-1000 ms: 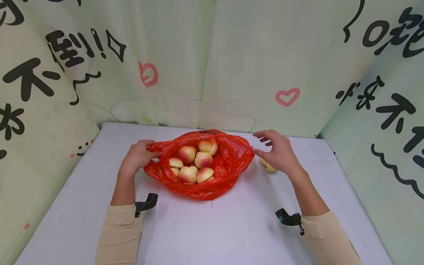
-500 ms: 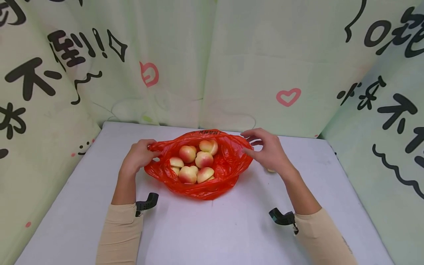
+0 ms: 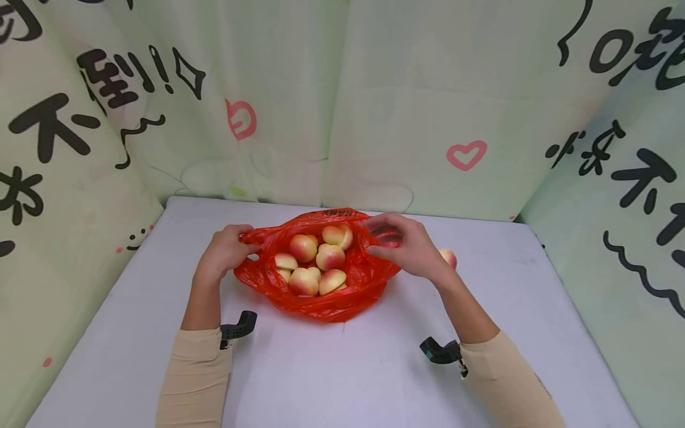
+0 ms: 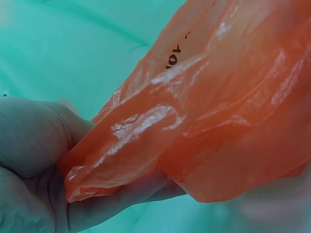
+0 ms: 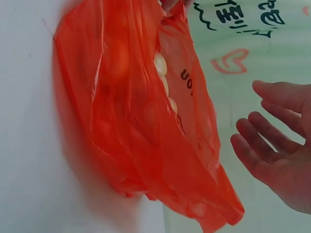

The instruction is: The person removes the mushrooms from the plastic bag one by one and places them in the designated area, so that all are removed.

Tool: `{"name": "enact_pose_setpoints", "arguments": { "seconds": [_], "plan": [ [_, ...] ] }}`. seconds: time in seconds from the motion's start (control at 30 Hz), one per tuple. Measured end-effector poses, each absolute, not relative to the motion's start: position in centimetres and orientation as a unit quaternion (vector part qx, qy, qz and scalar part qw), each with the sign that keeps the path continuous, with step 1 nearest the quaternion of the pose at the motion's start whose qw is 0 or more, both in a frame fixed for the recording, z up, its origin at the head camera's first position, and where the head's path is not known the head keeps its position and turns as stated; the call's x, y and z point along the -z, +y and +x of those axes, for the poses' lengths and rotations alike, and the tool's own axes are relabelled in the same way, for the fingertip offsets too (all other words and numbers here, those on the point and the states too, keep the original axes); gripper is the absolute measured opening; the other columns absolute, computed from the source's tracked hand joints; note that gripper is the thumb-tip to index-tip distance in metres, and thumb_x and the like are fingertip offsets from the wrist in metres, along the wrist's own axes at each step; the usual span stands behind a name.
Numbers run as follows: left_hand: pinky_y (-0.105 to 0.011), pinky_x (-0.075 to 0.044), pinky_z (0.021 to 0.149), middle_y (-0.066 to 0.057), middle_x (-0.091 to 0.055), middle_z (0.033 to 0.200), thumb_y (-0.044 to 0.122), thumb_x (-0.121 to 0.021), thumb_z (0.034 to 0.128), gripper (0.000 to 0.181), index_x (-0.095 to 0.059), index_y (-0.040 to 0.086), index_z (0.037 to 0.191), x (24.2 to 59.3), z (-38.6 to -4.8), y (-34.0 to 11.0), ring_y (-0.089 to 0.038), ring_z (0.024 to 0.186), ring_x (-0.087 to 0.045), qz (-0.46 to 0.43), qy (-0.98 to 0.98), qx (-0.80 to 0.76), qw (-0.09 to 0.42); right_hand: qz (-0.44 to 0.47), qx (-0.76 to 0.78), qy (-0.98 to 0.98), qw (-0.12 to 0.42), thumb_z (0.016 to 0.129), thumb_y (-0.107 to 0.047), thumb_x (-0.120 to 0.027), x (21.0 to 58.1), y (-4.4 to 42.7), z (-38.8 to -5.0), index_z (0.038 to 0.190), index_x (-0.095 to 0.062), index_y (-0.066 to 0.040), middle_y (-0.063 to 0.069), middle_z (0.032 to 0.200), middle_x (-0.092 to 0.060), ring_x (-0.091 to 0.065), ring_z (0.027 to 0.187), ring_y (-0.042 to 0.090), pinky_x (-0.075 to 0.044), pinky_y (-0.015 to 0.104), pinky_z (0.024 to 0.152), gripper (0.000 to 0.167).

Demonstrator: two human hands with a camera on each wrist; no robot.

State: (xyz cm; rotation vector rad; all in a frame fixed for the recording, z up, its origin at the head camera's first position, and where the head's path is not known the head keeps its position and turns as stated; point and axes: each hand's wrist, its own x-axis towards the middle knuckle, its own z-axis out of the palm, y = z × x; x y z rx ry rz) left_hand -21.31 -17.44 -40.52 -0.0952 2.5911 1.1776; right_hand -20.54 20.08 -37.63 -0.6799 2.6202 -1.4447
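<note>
A red plastic bag (image 3: 369,285) stands with its mouth open on the table, holding several red-and-yellow fruits (image 3: 330,257) that look like peaches. My left hand (image 3: 226,252) pinches the bag's left edge between thumb and fingers; in the left wrist view a fold of the bag (image 4: 131,155) lies between them. Over the bag's right side hovers my right hand (image 3: 405,245), thumb and fingers parted. The right wrist view shows the right hand (image 5: 282,141) with fingers loosely bent, apart from the bag. Another such fruit (image 3: 448,258) lies on the table, partly hidden by my right wrist.
The white table (image 3: 321,380) runs up to a pale green curtain (image 3: 385,107) printed with black characters and pink hearts. Curtain also hangs along the left and right sides. A black camera mount sits on each wrist.
My right hand has moved left, from beside the bag's right edge to over its right side. The fruit on the right shows from behind the wrist. The left hand keeps its grip.
</note>
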Motion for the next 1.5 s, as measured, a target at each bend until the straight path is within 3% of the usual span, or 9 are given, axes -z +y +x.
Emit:
{"name": "enact_pose_setpoints", "arguments": {
  "seconds": [0.13,0.33,0.5,0.6,0.8,1.07,1.5],
  "plan": [
    [-0.025,-0.056,0.072,-0.022,-0.07,0.125,0.019,-0.062,0.1035,0.039,-0.061,0.003,0.139,40.6,-21.3,-17.5,-0.029,0.095,-0.068,-0.031,0.9,-0.409,0.145,-0.228,0.499,0.833,0.069,0.09,-0.007,-0.08,37.7,19.2,-20.6,0.131,-0.068,-0.007,0.014,0.13,-0.068,-0.066,0.119,0.036,-0.06,0.041,0.097,0.042],
    [-0.025,-0.057,0.07,-0.022,-0.07,0.125,0.019,-0.062,0.1035,0.039,-0.06,0.003,0.139,40.6,-21.4,-17.5,-0.028,0.093,-0.068,-0.032,0.898,-0.413,0.148,-0.25,0.504,0.821,0.101,0.09,-0.004,-0.079,38.2,18.1,-20.6,0.125,-0.071,-0.008,0.008,0.124,-0.07,-0.068,0.115,0.032,-0.06,0.043,0.096,0.037],
    [-0.025,-0.057,0.069,-0.023,-0.07,0.125,0.019,-0.062,0.1033,0.04,-0.059,0.003,0.14,40.6,-21.4,-17.5,-0.028,0.091,-0.069,-0.032,0.897,-0.416,0.147,-0.262,0.478,0.831,0.11,0.09,-0.004,-0.079,38.6,17.0,-20.6,0.124,-0.071,-0.006,0.015,0.125,-0.07,-0.067,0.117,0.042,-0.062,0.039,0.092,0.036],
    [-0.025,-0.057,0.069,-0.023,-0.07,0.125,0.019,-0.062,0.1032,0.041,-0.059,0.002,0.141,40.6,-21.4,-17.5,-0.028,0.091,-0.069,-0.031,0.897,-0.415,0.146,-0.267,0.453,0.843,0.116,0.09,-0.006,-0.08,39.1,16.6,-20.6,0.124,-0.072,-0.006,0.017,0.126,-0.069,-0.066,0.117,0.039,-0.062,0.039,0.091,0.035],
    [-0.025,-0.058,0.07,-0.023,-0.069,0.126,0.02,-0.063,0.103,0.043,-0.058,0.003,0.142,40.6,-21.4,-17.5,-0.028,0.091,-0.069,-0.031,0.898,-0.414,0.145,-0.272,0.416,0.858,0.132,0.089,-0.01,-0.081,40.2,15.8,-20.4,0.122,-0.074,-0.011,0.007,0.121,-0.075,-0.068,0.116,0.029,-0.061,0.038,0.091,0.034],
    [-0.025,-0.058,0.071,-0.023,-0.068,0.128,0.02,-0.063,0.103,0.047,-0.055,0.003,0.146,40.5,-21.4,-17.5,-0.029,0.094,-0.068,-0.033,0.898,-0.414,0.148,-0.264,0.398,0.867,0.142,0.088,-0.011,-0.083,41.3,15.2,-20.1,0.125,-0.074,-0.014,0.002,0.124,-0.074,-0.063,0.122,0.024,-0.061,0.042,0.093,0.038],
    [-0.025,-0.058,0.07,-0.023,-0.069,0.127,0.02,-0.062,0.1031,0.045,-0.056,0.003,0.145,40.4,-21.3,-17.5,-0.028,0.092,-0.068,-0.037,0.897,-0.415,0.148,-0.285,0.405,0.855,0.156,0.086,-0.004,-0.082,42.2,15.1,-19.5,0.13,-0.07,-0.009,0.008,0.129,-0.071,-0.062,0.124,0.03,-0.059,0.05,0.097,0.046]
  ]
}}
